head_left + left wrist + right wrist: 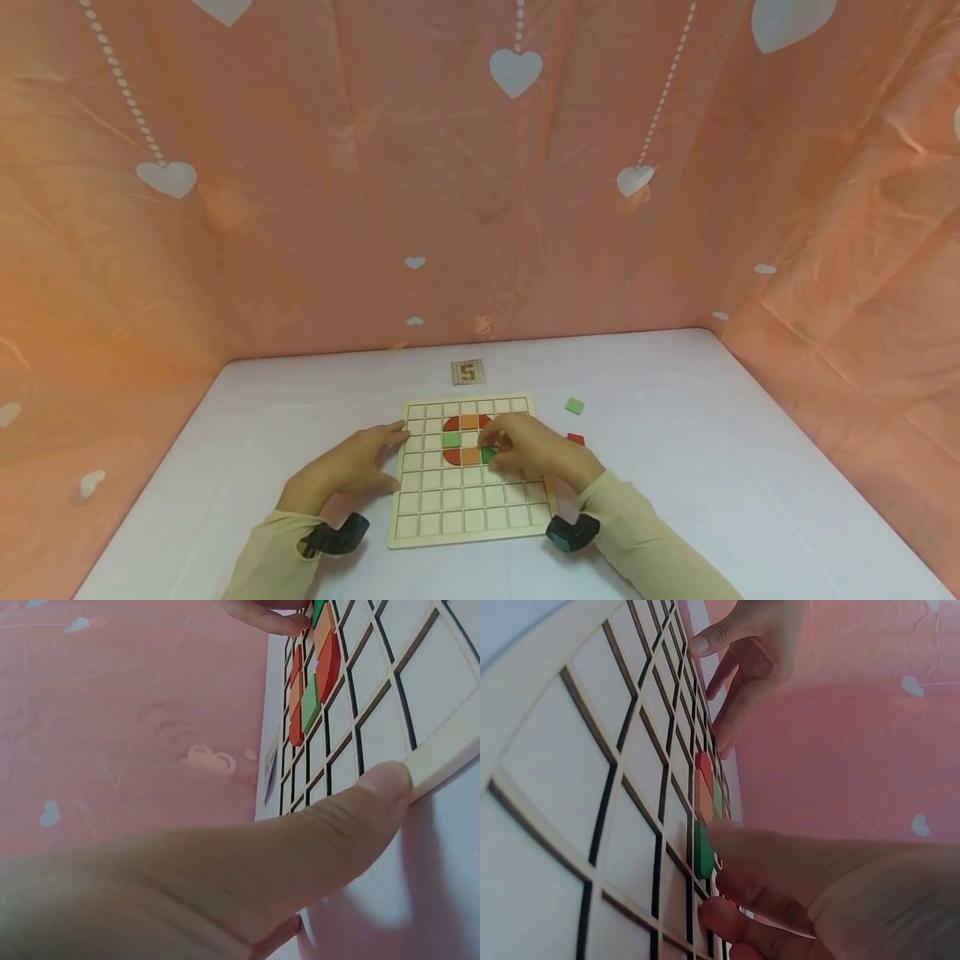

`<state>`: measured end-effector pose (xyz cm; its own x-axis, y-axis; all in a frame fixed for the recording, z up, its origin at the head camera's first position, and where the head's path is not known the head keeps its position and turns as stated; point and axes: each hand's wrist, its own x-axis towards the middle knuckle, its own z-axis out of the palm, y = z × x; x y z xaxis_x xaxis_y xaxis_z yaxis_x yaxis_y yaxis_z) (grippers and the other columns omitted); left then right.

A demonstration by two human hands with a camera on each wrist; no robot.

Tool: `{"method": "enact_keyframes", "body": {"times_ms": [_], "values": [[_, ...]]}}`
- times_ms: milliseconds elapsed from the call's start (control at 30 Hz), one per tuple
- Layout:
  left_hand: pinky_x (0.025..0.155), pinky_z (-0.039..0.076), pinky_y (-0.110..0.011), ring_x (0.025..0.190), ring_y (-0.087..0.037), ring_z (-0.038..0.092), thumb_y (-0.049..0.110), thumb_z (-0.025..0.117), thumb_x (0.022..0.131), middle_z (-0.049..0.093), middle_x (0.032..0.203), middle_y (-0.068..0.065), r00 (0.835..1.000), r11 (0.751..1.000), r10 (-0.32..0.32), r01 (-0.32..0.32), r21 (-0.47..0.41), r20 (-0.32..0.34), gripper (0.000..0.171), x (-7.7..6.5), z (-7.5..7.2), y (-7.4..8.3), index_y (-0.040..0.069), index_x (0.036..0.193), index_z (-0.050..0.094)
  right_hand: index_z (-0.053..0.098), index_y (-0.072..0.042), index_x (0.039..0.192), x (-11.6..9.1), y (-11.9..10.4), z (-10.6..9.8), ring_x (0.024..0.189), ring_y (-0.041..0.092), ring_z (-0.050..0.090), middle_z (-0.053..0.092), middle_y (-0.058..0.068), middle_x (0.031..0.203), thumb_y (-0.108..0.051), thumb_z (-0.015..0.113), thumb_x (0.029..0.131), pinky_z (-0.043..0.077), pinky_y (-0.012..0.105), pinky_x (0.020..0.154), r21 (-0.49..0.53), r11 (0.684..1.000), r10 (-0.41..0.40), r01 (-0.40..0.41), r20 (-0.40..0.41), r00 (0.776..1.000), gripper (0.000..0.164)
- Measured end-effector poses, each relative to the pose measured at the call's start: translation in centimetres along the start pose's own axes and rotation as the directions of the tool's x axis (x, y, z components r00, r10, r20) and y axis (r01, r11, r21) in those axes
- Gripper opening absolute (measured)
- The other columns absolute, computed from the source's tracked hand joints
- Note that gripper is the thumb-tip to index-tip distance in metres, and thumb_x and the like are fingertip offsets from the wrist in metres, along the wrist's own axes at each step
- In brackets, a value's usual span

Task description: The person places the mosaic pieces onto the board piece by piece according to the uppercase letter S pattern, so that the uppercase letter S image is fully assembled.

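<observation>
A pale gridded board [431,525] lies on the table. Red rounded tiles [452,457], orange tiles [470,457] and a light green tile [452,439] sit in its upper middle cells. My right hand [528,450] reaches over the board, thumb and curled fingers around a dark green tile [703,851] beside the lower orange one. This hand partly covers the tile in the head view. On the other side, my left hand [348,462] rests at the board's left edge, thumb and fingers spread apart, the thumb tip touching the rim in the left wrist view.
A small card [468,372] with a brown figure on a grid lies beyond the board. To the right are a loose light green tile [575,406] and a red tile [575,438]. Orange cloth [480,208] with hearts hangs behind the white table [300,392].
</observation>
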<state>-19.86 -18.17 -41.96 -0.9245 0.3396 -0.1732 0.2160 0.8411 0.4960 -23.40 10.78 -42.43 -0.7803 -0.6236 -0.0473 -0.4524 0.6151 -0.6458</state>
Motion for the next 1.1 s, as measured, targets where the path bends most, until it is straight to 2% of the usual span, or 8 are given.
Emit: {"method": "enact_keyframes", "body": {"times_ms": [367, 733, 833, 1100], "values": [[0.122, 0.033, -0.061, 0.148, -0.045, 0.037, 0.014, 0.087, 0.074, 0.042, 0.16, -0.017, 1.0, 1.0, -0.001, 0.001, -0.016, 0.0, 0.076, 0.1, 0.1, -0.1, 0.003, 0.142, 0.056, 0.073, -0.006, 0.113, 0.1, 0.4, -0.2, 0.091, 0.013, 0.061, 0.072, 0.002, 0.107, -0.01, 0.079, 0.087, 0.054, 0.025, 0.079, -0.003, 1.0, -0.013, 0.013, -0.009, 1.0, 0.028], [0.122, 0.031, -0.062, 0.147, -0.046, 0.037, 0.014, 0.087, 0.074, 0.041, 0.16, -0.018, 1.0, 1.0, 0.006, -0.006, -0.009, 0.005, 0.076, 0.0, 0.0, -0.1, 0.002, 0.143, 0.055, 0.071, 0.001, 0.117, -0.1, 0.5, -1.0, 0.08, 0.013, 0.056, 0.069, 0.008, 0.1, -0.004, 0.075, 0.086, 0.048, 0.019, 0.065, 0.015, 0.999, -0.037, 0.037, -0.031, 0.999, 0.032], [0.123, 0.031, -0.062, 0.147, -0.046, 0.037, 0.014, 0.087, 0.074, 0.041, 0.16, -0.018, 1.0, 1.0, 0.004, -0.004, -0.012, 0.002, 0.077, 0.0, 0.1, -0.2, 0.002, 0.143, 0.055, 0.072, 0.0, 0.116, -0.1, 0.6, -1.2, 0.078, 0.012, 0.056, 0.07, 0.008, 0.101, -0.006, 0.076, 0.086, 0.049, 0.019, 0.065, 0.002, 0.999, -0.034, 0.034, -0.041, 0.999, 0.031], [0.123, 0.03, -0.062, 0.148, -0.045, 0.037, 0.015, 0.087, 0.074, 0.042, 0.16, -0.017, 1.0, 1.0, 0.003, -0.004, -0.01, -0.006, 0.077, 0.0, 0.1, -0.2, 0.003, 0.143, 0.055, 0.072, -0.003, 0.117, -0.5, 0.8, -2.3, 0.088, 0.013, 0.063, 0.073, 0.009, 0.108, -0.012, 0.075, 0.09, 0.056, 0.025, 0.077, -0.011, 1.0, -0.007, 0.006, -0.087, 0.996, 0.029]]}}
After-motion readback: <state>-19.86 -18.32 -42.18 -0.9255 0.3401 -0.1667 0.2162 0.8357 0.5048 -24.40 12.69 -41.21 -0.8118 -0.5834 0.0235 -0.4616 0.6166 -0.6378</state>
